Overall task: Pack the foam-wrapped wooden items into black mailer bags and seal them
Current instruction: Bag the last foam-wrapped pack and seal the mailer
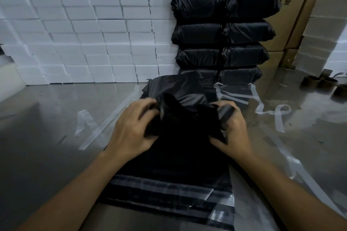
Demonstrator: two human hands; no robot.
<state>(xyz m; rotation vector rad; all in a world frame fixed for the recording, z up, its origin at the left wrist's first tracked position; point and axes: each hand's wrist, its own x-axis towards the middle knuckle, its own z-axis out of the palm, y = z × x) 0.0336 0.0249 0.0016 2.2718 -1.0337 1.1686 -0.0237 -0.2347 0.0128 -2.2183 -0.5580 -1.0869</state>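
A black mailer bag (180, 137) lies in front of me on a pile of flat black mailer bags (169, 193), whose adhesive strips face me. My left hand (131, 129) grips the bag's bunched left edge. My right hand (231, 127) holds its right edge, with the grey flap folded over my fingers. What is inside the bag is hidden. A wall of white foam-wrapped blocks (84, 30) fills the back left. Sealed black parcels (221, 32) are stacked at the back centre.
The steel table (47, 118) carries loose clear peel-off strips (277, 116) to my left and right. Cardboard boxes (293, 15) stand behind the parcels. More foam blocks (323, 33) and several cardboard tape cores (328, 82) sit at the far right.
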